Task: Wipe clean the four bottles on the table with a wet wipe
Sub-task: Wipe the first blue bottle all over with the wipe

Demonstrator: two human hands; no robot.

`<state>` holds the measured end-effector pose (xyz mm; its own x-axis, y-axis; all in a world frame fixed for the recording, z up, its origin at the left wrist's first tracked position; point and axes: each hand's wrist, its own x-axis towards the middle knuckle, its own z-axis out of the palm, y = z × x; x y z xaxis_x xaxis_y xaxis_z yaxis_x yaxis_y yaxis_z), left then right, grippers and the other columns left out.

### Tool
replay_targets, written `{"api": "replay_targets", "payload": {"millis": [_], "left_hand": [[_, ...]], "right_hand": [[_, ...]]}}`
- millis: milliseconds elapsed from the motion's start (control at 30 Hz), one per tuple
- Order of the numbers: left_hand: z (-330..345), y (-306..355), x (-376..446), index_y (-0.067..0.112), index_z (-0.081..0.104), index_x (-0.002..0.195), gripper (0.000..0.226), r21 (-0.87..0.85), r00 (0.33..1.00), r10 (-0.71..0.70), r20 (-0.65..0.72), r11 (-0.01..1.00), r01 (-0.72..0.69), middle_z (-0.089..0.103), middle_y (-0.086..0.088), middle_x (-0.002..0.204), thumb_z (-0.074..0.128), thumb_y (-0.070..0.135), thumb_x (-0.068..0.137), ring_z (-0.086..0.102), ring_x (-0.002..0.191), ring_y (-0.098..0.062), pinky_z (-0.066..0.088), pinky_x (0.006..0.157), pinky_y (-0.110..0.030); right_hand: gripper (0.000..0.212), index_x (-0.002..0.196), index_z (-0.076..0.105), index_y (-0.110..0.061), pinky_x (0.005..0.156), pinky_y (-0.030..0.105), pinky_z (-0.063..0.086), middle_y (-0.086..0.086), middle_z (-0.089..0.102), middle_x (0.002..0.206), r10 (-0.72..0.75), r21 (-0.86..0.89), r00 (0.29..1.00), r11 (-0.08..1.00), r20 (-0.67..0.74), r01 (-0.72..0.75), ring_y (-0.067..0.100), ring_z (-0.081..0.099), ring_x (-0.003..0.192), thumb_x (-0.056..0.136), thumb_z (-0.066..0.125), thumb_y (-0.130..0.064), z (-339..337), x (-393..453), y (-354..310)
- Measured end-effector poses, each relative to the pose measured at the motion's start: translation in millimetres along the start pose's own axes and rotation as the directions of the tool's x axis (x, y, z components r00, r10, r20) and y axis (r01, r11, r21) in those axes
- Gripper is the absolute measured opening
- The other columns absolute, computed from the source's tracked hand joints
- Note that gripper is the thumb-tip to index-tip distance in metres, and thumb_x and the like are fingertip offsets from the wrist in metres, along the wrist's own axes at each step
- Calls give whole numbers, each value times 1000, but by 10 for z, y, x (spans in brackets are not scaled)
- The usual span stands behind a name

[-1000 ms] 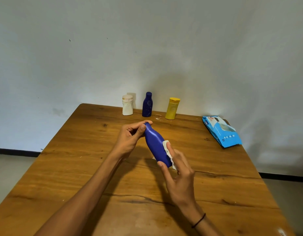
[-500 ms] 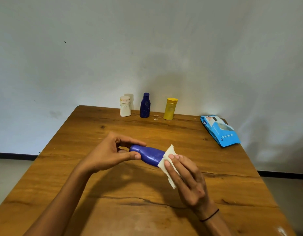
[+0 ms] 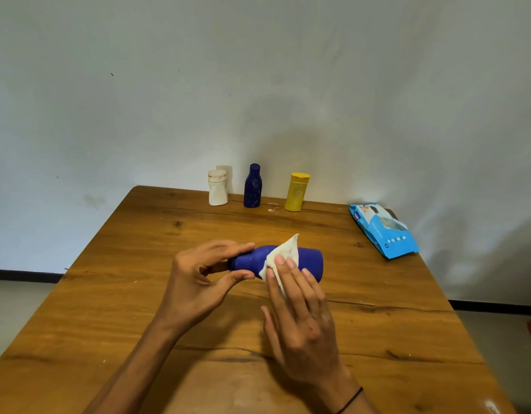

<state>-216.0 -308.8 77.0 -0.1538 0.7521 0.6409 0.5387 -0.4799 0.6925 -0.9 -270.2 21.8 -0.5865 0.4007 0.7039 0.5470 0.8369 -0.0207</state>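
Wipe on the big blue bottle

Hands meet over the middle of the wooden desk point(image 3: 114, 294). The left hand point(image 3: 198, 282) pinches the cap end of the big blue bottle point(image 3: 309, 261), thumb below and fingers above, so its grip is closed round the neck. The bottle lies sideways, cap to the left and base to the right; whether it touches the desk cannot be told. The right hand point(image 3: 300, 321) has its fingers stretched out, pressing a white wet wipe point(image 3: 283, 249) against the middle of the bottle; one corner of the wipe sticks up past the far side. A thin black band point(image 3: 352, 398) circles the right wrist.

Three more bottles stand upright in a row along the far edge, near the wall: a white bottle point(image 3: 218, 191) on the left, a small dark blue bottle point(image 3: 252, 186) in the middle, and a yellow bottle point(image 3: 296, 191) on the right, each apart from the next. A blue wipes packet point(image 3: 383, 230) lies at the far right edge of the desk, well apart from the hands
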Motion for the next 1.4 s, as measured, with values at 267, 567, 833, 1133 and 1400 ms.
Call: {"api": "replay_targets", "payload": {"millis": [267, 567, 833, 1133, 1400], "left_hand": [[-29, -86, -104, 17, 76, 122, 49, -17, 994, -103, -23, 995, 102, 76, 10, 117, 89, 15, 75, 73, 111, -14, 63, 91, -35], [106, -3, -157, 21, 77, 119, 44, -64, 989, -132, -60, 990, 128, 76, 14, 116, 87, 18, 76, 72, 111, -10, 62, 84, -23], [65, -50, -265, 12, 76, 120, 46, -34, 991, -86, -106, 996, 83, 77, 4, 118, 88, 11, 75, 73, 111, -14, 61, 89, -25], [141, 50, -260, 7, 77, 120, 42, 150, 982, 190, -12, 971, -186, 74, -1, 124, 88, -1, 80, 71, 116, -15, 58, 96, -35], [52, -23, -302, 7, 79, 112, 35, 132, 982, 190, -15, 973, -187, 76, -1, 121, 89, -1, 79, 72, 114, -17, 60, 93, -40]], "right_hand": [[56, 154, 41, -2, 107, 50, 53, 18, 41, 160, 156, 53, 987, 987, -47, -153, 32, 39, 147, 99, 46, -5, -47, -52, 357], [35, 141, 60, 1, 82, 40, 57, 19, 57, 150, 10, 131, 997, 991, -81, 1, 24, 57, 103, 107, 51, -3, -30, 133, 63], [50, 143, 54, 1, 82, 45, 60, 21, 61, 134, 307, 171, 947, 942, -97, -288, 23, 55, 116, 94, 60, 7, -117, 89, 361], [54, 144, 59, -3, 101, 31, 52, 12, 60, 140, 276, 299, 959, 911, 67, -283, 21, 54, 122, 92, 61, 8, -177, 445, -110], [58, 144, 59, -17, 106, 41, 55, 2, 61, 143, 353, 396, 931, 845, 92, -359, 10, 54, 131, 91, 60, 7, -219, 293, 138]]}}
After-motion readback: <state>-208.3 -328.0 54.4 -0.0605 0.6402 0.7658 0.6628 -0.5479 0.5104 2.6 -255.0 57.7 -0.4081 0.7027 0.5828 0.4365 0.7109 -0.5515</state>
